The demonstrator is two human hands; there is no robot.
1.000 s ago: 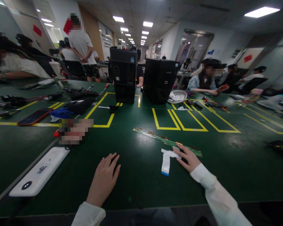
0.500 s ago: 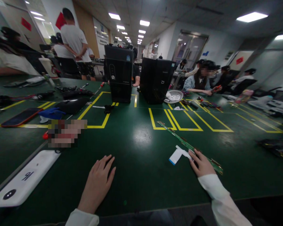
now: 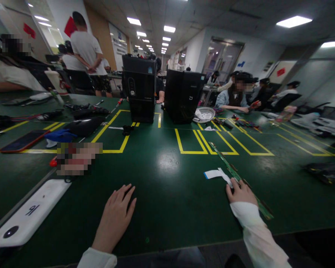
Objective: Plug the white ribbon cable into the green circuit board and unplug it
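Note:
My left hand [image 3: 115, 216] lies palm down on the green table [image 3: 167, 208], its fingers stretched out and holding nothing. Near the right side, my right hand [image 3: 241, 193] grips a long narrow green circuit board [image 3: 225, 160] about its middle, fingers bent over it. The board slants from upper left to lower right, and the hand covers part of it. A white flat ribbon cable [image 3: 214, 174] with a blue end sticks out to the left from under the fingertips. Whether the fingers also pinch the cable, I cannot tell.
Two black computer towers [image 3: 141, 89] stand at the back centre, with a white basket [image 3: 204, 114] beside them. At left lie a white marked device [image 3: 30, 212], a phone [image 3: 25, 140] and a blue cloth-like item [image 3: 60, 136]. Black cables [image 3: 324, 172] lie far right.
My right hand has shifted slightly right and turned the circuit board steeper, its far end swinging right. The ribbon cable has turned with it. My left hand stays still.

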